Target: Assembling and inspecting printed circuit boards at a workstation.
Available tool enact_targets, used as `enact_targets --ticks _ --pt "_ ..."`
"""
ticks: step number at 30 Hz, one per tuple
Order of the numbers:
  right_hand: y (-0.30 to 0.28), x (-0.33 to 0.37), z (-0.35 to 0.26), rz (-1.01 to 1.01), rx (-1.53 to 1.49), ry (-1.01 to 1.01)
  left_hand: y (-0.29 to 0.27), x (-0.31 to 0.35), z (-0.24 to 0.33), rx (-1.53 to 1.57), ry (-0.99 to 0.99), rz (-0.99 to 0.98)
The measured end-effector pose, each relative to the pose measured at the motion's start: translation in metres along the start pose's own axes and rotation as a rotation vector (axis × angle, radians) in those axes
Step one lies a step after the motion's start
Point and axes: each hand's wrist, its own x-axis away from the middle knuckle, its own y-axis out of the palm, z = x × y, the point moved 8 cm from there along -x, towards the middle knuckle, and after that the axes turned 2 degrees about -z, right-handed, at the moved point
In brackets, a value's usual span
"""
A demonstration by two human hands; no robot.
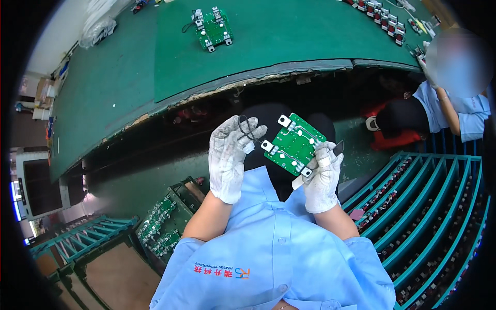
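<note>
The gloved right hand [324,178] grips the green circuit board [293,144] by its near right edge, fingers closed on it; the board is tilted in front of the wearer's body, short of the bench [119,77]. The gloved left hand [226,155], beside the board, has its fingers bent about a thin black cable [246,127], with a small white piece [249,148] at the fingertips. A second green board [213,29] rests on the bench.

A green-topped table [124,70] (its front edge worn and chipped) stands over a green floor [114,194]; a teal slatted rack [439,156] fills the lower right, a pale wall [47,54] the upper left.
</note>
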Motion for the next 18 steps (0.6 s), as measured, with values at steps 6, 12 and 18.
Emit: enact_targets --ticks 6,12,18 --pt "-0.003 -0.01 0.012 -0.009 -0.086 0.017 -0.019 0.003 -0.025 -0.121 0.007 0.2" --pt "0.003 -0.009 0.014 -0.039 -0.091 0.012 -0.016 0.03 -0.09 -0.151 -0.449 0.037" --pt "-0.007 -0.012 0.019 -0.054 -0.066 0.062 -0.001 0.011 -0.051 -0.245 -0.285 -0.112"
